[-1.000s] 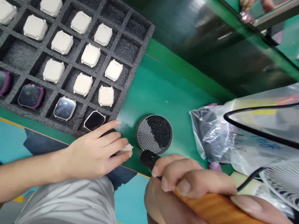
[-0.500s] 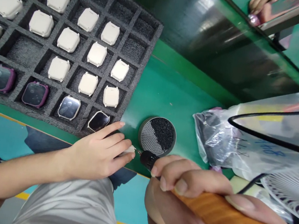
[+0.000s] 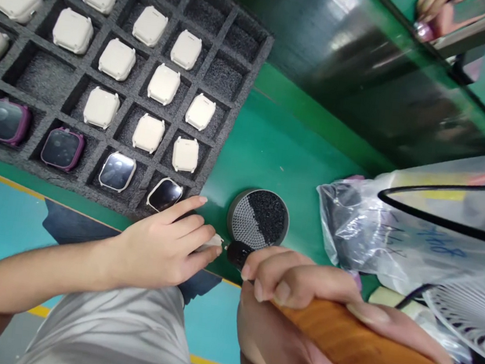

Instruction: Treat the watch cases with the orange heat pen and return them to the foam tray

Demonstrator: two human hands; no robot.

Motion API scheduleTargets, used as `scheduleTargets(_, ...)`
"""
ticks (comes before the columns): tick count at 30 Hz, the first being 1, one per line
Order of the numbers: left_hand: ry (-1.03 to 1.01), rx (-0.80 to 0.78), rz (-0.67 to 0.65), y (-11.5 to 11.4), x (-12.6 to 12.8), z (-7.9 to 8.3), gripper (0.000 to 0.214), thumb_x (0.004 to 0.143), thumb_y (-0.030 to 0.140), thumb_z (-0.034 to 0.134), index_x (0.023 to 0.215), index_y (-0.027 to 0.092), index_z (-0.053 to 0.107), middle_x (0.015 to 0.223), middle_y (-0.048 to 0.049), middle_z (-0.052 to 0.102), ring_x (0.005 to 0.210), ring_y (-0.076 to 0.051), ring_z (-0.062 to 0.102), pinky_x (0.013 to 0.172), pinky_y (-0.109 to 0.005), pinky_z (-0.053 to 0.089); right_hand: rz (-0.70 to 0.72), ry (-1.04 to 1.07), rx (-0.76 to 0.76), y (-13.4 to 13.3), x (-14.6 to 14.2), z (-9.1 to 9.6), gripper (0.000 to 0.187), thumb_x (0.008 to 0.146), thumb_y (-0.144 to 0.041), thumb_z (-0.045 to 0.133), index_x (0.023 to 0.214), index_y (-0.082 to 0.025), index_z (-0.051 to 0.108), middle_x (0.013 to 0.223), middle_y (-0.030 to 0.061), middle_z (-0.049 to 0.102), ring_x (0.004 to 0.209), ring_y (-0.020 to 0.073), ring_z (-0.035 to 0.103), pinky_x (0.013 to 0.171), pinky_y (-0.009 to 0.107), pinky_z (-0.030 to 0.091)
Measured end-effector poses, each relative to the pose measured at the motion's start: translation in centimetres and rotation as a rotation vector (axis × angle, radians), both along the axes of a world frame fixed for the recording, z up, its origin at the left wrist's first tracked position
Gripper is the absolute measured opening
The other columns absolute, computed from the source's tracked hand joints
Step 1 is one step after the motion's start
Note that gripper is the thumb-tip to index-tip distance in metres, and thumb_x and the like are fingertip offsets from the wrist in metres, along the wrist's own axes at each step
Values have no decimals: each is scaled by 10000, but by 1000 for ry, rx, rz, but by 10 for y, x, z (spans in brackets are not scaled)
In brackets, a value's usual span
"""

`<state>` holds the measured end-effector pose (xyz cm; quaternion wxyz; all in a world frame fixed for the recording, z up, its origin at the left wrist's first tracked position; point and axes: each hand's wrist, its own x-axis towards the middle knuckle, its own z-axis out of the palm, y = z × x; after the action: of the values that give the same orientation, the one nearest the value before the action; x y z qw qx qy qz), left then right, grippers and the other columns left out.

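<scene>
My left hand (image 3: pixel 165 249) presses a small white watch case (image 3: pixel 213 241) down on the green bench near its front edge, fingers closed over it. My right hand (image 3: pixel 300 294) grips an orange electric screwdriver (image 3: pixel 363 353). The screwdriver's black nose (image 3: pixel 238 253) points left and meets the white case. A round tin of small black screws (image 3: pixel 258 219) sits just behind the screwdriver's nose.
A black foam tray (image 3: pixel 232 81) at left holds several white watch cases plus finished watches with screens (image 3: pixel 116 171). A clear plastic bag (image 3: pixel 395 228) and a white fan grille (image 3: pixel 467 318) lie at right. Another person's hand (image 3: pixel 433 8) shows at the top right.
The screwdriver's nose has moved left until it touches the white case under my left hand. The view has drifted slightly left.
</scene>
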<state>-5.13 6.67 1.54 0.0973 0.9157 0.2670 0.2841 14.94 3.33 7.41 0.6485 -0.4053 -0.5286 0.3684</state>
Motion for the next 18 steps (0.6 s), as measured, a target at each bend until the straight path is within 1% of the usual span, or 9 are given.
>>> scheduleTargets(4, -2, 20, 9, 0, 1, 0, 110, 1133, 221, 721, 1175, 205, 822, 1123, -25, 828, 905, -189, 709, 1326, -519, 560, -33, 26, -98, -3, 0, 2, 477, 1162, -663, 495, 1352, -280, 707, 1009, 6, 700, 778, 213, 675, 663, 490, 606)
scheduleTargets(7, 0, 25, -4, 0, -1, 1, 128, 1131, 192, 700, 1180, 198, 818, 1110, -31, 824, 898, -196, 705, 1312, -521, 568, 35, 11, -91, -4, 1, 0, 417, 1148, -622, 569, 1374, -302, 711, 1008, 3, 710, 777, 219, 688, 663, 490, 619)
scheduleTargets(9, 8, 24, -15, 0, -2, 0, 141, 1127, 181, 689, 1192, 198, 813, 1115, -35, 819, 909, -200, 705, 1315, -530, 561, 50, 25, -76, -3, 2, -1, 427, 1153, -627, 549, 1378, -305, 716, 991, 5, 713, 768, 215, 690, 658, 478, 621)
scheduleTargets(11, 15, 26, -24, 1, -2, -1, 139, 1120, 187, 703, 1212, 197, 807, 1115, -38, 811, 921, -202, 703, 1318, -541, 554, 23, 54, -70, -1, 3, 0, 452, 1160, -646, 503, 1362, -305, 721, 961, 4, 711, 738, 204, 676, 641, 460, 614)
scheduleTargets(13, 20, 38, -15, 1, -3, -2, 140, 1116, 215, 731, 1233, 187, 802, 1107, -45, 800, 954, -206, 709, 1320, -538, 550, -13, 53, -65, 2, 7, 3, 432, 1131, -652, 566, 1324, -305, 738, 932, -1, 710, 716, 204, 659, 632, 458, 611)
scheduleTargets(14, 24, 43, -12, 1, -4, -2, 153, 1116, 235, 742, 1246, 181, 802, 1117, -51, 798, 988, -211, 715, 1324, -537, 546, -56, 53, -52, 4, 10, 4, 427, 1102, -657, 619, 1305, -304, 749, 924, -3, 709, 709, 209, 650, 626, 461, 608)
scheduleTargets(16, 49, 32, -28, 2, -5, -1, 212, 1116, 275, 746, 1293, 171, 800, 1229, -77, 804, 1106, -238, 727, 1334, -556, 535, -138, 72, -20, 10, 18, 5, 450, 1053, -678, 676, 1275, -300, 776, 916, -3, 707, 703, 214, 643, 613, 460, 600)
scheduleTargets(18, 88, 9, -77, 1, -6, 1, 281, 1096, 272, 731, 1344, 156, 794, 1388, -106, 788, 1227, -277, 719, 1346, -595, 517, -145, 104, 24, 19, 27, 1, 477, 1041, -695, 654, 1265, -303, 807, 908, -4, 720, 679, 212, 651, 586, 440, 589)
